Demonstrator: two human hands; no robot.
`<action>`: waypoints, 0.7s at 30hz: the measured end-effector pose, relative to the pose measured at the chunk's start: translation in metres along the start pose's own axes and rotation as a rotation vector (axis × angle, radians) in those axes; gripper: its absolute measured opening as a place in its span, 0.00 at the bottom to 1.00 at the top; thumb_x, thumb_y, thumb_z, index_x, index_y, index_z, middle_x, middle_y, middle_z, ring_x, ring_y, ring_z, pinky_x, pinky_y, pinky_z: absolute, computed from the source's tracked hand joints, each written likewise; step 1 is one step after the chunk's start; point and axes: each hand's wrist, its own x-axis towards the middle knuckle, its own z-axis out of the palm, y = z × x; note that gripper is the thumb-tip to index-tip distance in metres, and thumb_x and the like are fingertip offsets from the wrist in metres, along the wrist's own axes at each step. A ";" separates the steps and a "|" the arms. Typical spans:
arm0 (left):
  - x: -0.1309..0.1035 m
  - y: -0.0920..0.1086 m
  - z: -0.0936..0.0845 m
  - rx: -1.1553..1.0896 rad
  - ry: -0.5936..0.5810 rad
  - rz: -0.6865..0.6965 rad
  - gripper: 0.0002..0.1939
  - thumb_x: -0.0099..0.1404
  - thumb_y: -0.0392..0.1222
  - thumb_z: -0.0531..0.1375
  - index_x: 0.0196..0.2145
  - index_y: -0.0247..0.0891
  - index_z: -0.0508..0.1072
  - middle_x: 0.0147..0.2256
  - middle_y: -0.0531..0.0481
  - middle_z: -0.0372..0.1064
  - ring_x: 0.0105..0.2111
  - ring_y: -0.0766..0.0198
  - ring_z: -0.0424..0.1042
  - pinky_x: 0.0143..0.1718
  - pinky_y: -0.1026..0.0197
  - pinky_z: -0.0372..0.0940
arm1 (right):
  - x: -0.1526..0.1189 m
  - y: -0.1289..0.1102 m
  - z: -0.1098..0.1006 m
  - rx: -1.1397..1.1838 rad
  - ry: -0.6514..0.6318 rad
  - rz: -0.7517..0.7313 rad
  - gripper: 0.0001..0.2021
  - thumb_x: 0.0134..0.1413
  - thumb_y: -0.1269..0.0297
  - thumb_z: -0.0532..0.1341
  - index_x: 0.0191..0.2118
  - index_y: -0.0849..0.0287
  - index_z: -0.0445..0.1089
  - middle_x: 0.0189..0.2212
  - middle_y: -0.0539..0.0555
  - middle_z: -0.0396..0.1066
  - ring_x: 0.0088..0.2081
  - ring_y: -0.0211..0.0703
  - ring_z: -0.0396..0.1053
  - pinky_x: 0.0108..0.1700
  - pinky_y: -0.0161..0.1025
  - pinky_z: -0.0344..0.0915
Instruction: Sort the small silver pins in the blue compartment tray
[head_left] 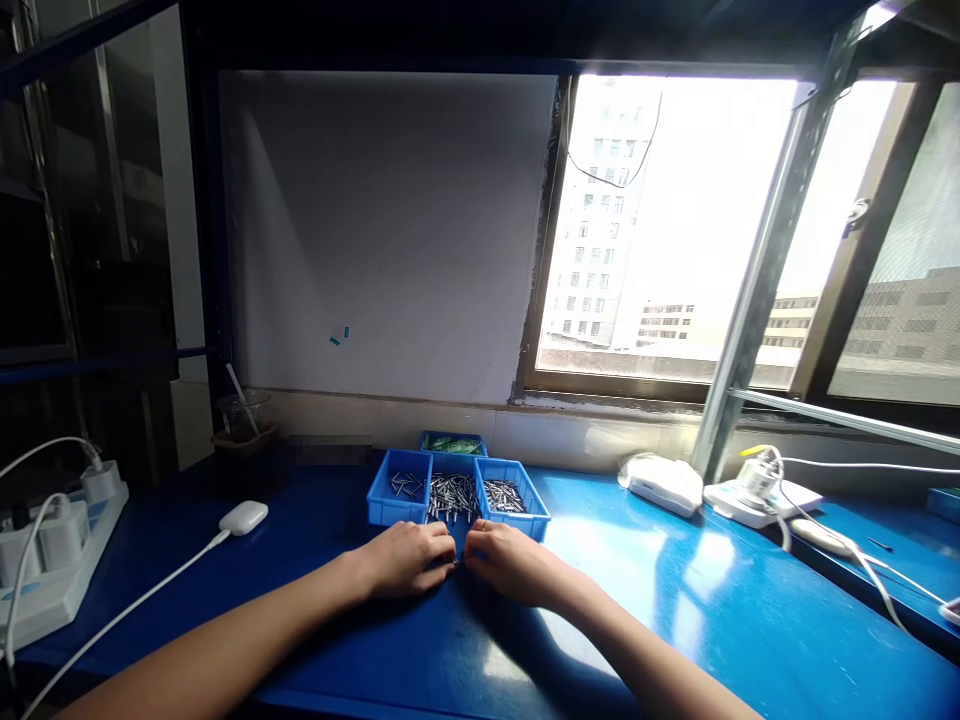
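My left hand rests low over the blue table with its fingers curled together, just in front of the blue bins. Facing it across a narrow gap, my right hand is also closed, thumb and fingers pressed together. A tiny shiny bit shows between the fingertips, too small to name. Right behind the hands lies a heap of thin metal pins or screws, between two bins. The left blue bin has a few similar metal pieces in it; the right blue bin holds many more.
A small blue bin with green contents stands at the back. To the left are a white charging case on a cable, a power strip and a cup with a straw. White devices and cables lie at the right.
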 end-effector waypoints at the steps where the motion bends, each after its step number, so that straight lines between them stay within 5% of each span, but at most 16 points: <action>1: 0.000 0.000 0.001 -0.008 0.006 -0.008 0.06 0.66 0.41 0.54 0.39 0.42 0.70 0.39 0.50 0.69 0.33 0.61 0.72 0.31 0.64 0.62 | 0.000 -0.001 -0.001 -0.016 0.015 0.019 0.06 0.54 0.71 0.56 0.31 0.61 0.70 0.32 0.55 0.71 0.32 0.42 0.68 0.35 0.35 0.62; 10: 0.000 -0.004 0.004 -0.112 0.067 -0.063 0.04 0.62 0.39 0.56 0.33 0.39 0.70 0.34 0.51 0.70 0.31 0.62 0.69 0.31 0.65 0.60 | 0.000 -0.009 0.000 0.037 0.037 -0.054 0.09 0.56 0.71 0.55 0.28 0.60 0.70 0.26 0.51 0.71 0.27 0.39 0.67 0.31 0.33 0.59; 21: 0.007 -0.007 0.006 -0.587 0.261 -0.141 0.09 0.63 0.43 0.59 0.33 0.36 0.75 0.32 0.51 0.71 0.31 0.65 0.68 0.31 0.66 0.62 | 0.004 -0.005 0.001 0.144 0.082 -0.031 0.12 0.62 0.70 0.52 0.31 0.61 0.70 0.27 0.51 0.74 0.28 0.37 0.70 0.32 0.31 0.60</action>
